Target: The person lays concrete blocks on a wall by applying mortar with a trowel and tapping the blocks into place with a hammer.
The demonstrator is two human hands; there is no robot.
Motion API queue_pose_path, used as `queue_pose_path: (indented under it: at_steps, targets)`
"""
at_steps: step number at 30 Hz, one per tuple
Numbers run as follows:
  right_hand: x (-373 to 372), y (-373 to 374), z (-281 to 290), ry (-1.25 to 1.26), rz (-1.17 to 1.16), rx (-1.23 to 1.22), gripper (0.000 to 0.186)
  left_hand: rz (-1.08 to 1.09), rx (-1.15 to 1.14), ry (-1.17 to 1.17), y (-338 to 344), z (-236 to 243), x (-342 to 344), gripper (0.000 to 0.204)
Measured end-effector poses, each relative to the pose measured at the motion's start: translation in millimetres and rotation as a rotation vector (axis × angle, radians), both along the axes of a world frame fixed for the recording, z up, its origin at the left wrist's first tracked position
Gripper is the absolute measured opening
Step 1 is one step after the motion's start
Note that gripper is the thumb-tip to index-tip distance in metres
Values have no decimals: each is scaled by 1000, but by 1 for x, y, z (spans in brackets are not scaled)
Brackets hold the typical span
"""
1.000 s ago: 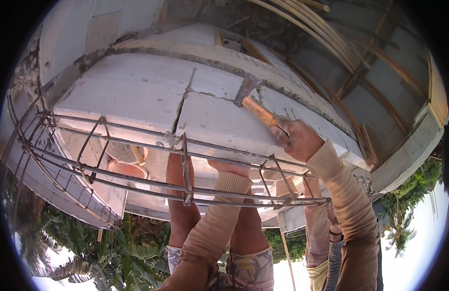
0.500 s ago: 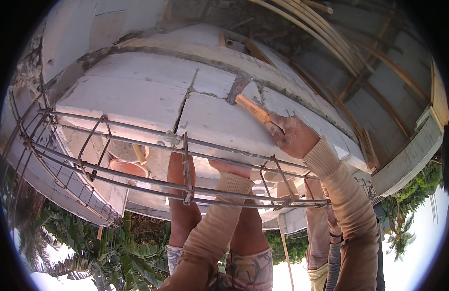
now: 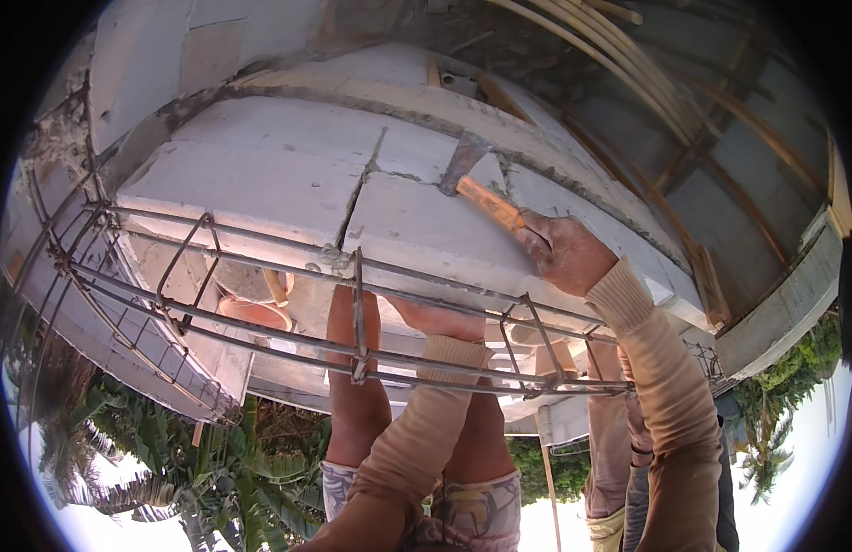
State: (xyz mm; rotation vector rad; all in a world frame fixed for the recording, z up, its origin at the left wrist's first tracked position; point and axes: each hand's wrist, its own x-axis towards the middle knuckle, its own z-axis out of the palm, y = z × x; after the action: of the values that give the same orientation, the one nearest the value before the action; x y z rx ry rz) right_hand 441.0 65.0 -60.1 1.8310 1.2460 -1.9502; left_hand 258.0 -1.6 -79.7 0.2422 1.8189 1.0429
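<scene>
My right hand (image 3: 571,250) is wrapped round the orange wooden handle (image 3: 486,198) of a tool. Its flat grey metal head (image 3: 464,158) lies over a joint in the white blocks (image 3: 260,156), near a crack and a notch. Below the blocks' near edge, behind a cage of steel rebar (image 3: 407,366), my left hand (image 3: 440,317) shows only in part; its fingers are hidden. Grey mortar (image 3: 336,259) clings to the block edge beside the bars.
Orange buckets (image 3: 256,315) sit left of my bare legs (image 3: 352,409). A co-worker's legs (image 3: 608,442) show at right. Bent pipes (image 3: 600,55) and timber planks (image 3: 738,202) lie at upper right, concrete walls (image 3: 141,55) at upper left, greenery (image 3: 214,469) along the rim.
The view has shifted slightly, moving the blocks and rebar a little up and right in the picture. The tool stays in my right hand, over much the same spot on the blocks.
</scene>
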Motion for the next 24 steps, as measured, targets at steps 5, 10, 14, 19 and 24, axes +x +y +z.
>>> queue_pose_path:
  at_steps: [5, 10, 14, 19, 24]
  targets:
    - [1, -8, -3, -5, -28, 19, 43, 273, 68, -272, -1, -2, -7, 71]
    - [-2, 13, 7, -30, 18, -140, 44, -154, 45, 227, 1, -1, -4, 70]
    - [8, -36, -21, 75, -106, 203, 45, -311, 142, 372, -8, -10, 0, 68]
    - [5, 8, 6, 59, -56, -16, 45, -351, 195, 435, -4, -11, -5, 70]
    - [35, -17, 12, -96, -153, 95, 43, -317, 198, 394, -5, -10, -5, 74]
